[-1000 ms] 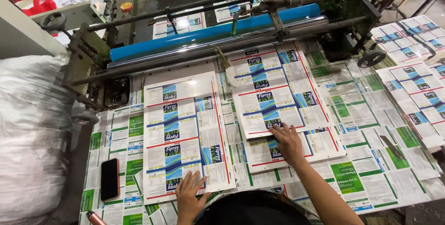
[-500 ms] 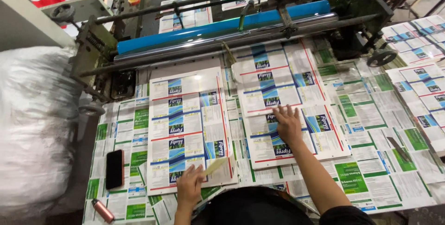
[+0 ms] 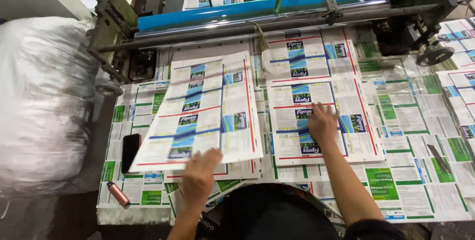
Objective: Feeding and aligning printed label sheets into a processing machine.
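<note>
My left hand (image 3: 199, 174) grips the near edge of a large printed sheet (image 3: 203, 111) with blue, white and red panels, and the sheet is lifted and tilted above the left stack. My right hand (image 3: 322, 122) lies flat, fingers spread, on the right stack of the same printed sheets (image 3: 316, 72). Both stacks sit on a table (image 3: 420, 171) covered with green and white printed paper, right in front of a machine with a blue roller (image 3: 257, 6).
A big white sack (image 3: 42, 101) stands at the left. A black phone (image 3: 130, 152) and a small pink cylinder (image 3: 118, 194) lie at the table's left edge. More printed sheets (image 3: 457, 79) lie at the right. A hand wheel (image 3: 434, 55) sticks out from the machine.
My left hand has lifted the top sheet of the left stack up and toward me. My right hand has stayed pressed on the right stack while the view shifted closer.
</note>
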